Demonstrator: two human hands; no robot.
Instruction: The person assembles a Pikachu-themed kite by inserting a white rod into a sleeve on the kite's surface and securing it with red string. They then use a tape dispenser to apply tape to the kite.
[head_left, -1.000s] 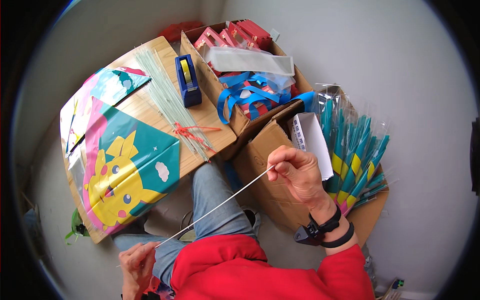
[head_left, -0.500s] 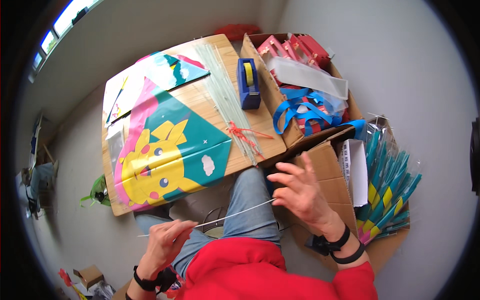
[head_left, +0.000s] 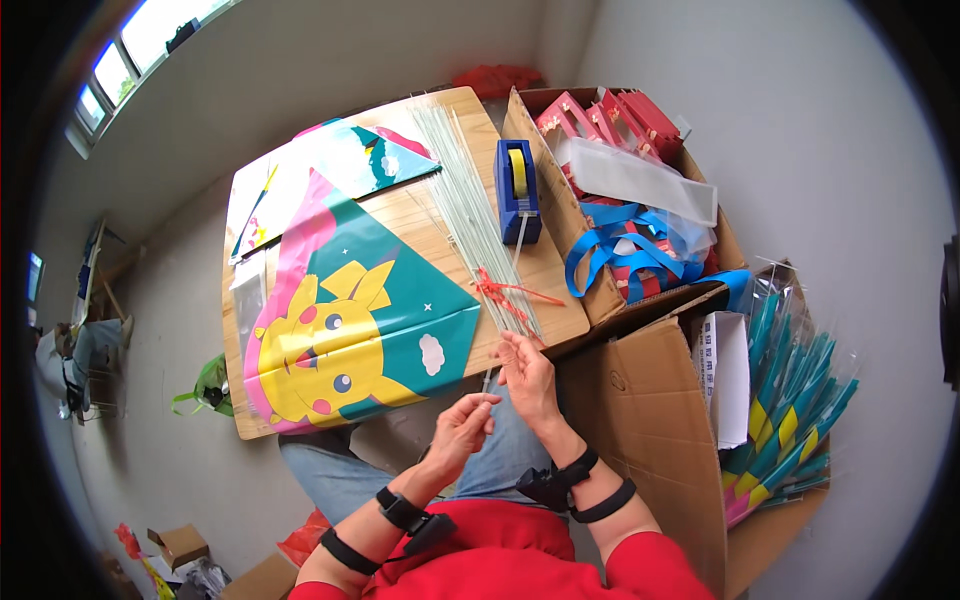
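Observation:
My left hand (head_left: 462,432) is closed in a pinch on the lower part of a thin white rod (head_left: 518,258), just off the table's near edge. My right hand (head_left: 528,378) is just above it, its bent fingers against the rod. The rod points away from me, its far end at the front of a blue tape dispenser (head_left: 508,195) with a yellow core. Beside the rod lies a bundle of thin pale rods (head_left: 462,190) with a red tie (head_left: 492,285) around its near end. A kite sheet (head_left: 400,300) with a yellow cartoon figure on green and pink lies at left.
More folded kite sheets (head_left: 350,160) lie at the table's (head_left: 560,300) far side. To the right, a carton (head_left: 548,190) holds red boxes and blue ribbon (head_left: 585,250). A nearer open carton (head_left: 640,400) stands by wrapped green-yellow kites (head_left: 785,400). A green bag (head_left: 210,385) is on the floor.
Both hands have come together and moved up toward the table's near edge. The thin rod has swung from lying across my lap to pointing away, its far end now at the tape dispenser.

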